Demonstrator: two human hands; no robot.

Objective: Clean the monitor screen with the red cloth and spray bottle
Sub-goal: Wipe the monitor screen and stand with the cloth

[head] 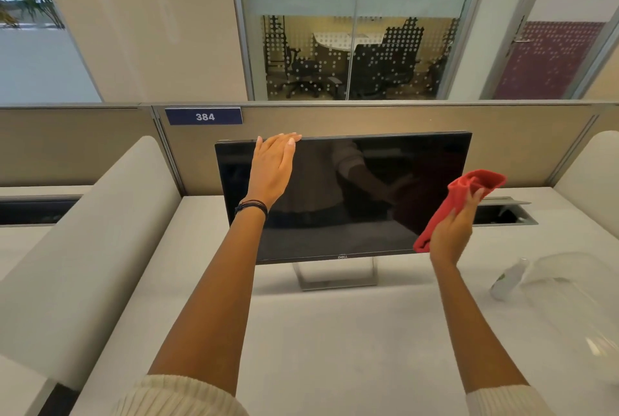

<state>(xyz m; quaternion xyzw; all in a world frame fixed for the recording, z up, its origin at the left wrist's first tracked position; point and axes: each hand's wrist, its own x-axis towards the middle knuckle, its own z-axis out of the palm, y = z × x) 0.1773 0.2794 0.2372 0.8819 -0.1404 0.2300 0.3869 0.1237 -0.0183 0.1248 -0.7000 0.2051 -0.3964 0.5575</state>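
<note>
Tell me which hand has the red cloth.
The right hand, which grips the red cloth in front of the monitor's right side. The left hand holds nothing; its straight fingers rest on the monitor's top edge.

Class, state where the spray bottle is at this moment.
In the head view, the spray bottle rests on the desk, right of the monitor stand, beside a clear plastic item.

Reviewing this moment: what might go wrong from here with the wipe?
1. The left hand lies with straight fingers at the top edge of the monitor, palm in front of the glass, so it may leave fingerprints.
2. The red cloth is bunched in the right hand, so a wipe may streak.
3. The spray bottle lies on the desk near the right forearm and may get knocked.
</note>
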